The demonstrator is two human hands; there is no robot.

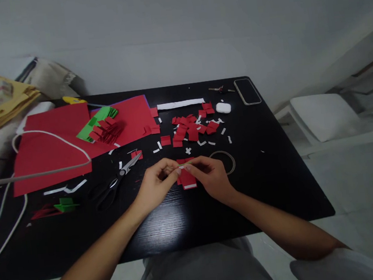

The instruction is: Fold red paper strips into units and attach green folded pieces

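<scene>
At the front middle of the table, my left hand (159, 179) and my right hand (212, 175) come together with fingertips pinched. Between them is a small folded paper piece (185, 163) with a thin green edge and a whitish face. Just below the fingertips lies a red paper piece (188, 179) with a white strip along its near edge; whether the fingers touch it I cannot tell. Left of my left hand rest black-handled scissors (118, 179), blades partly apart, near a small red piece (137, 155). Beside my right hand lies a roundish ring or loop (231, 162).
Beyond my hands lie several red paper pieces (192, 132) and white scraps (188, 150). Red sheets (50, 146) carry green folded paper (91, 128), with a white cable (58, 171) across them. Keys (221, 89), a white case (223, 108) and a phone (247, 91) sit back right.
</scene>
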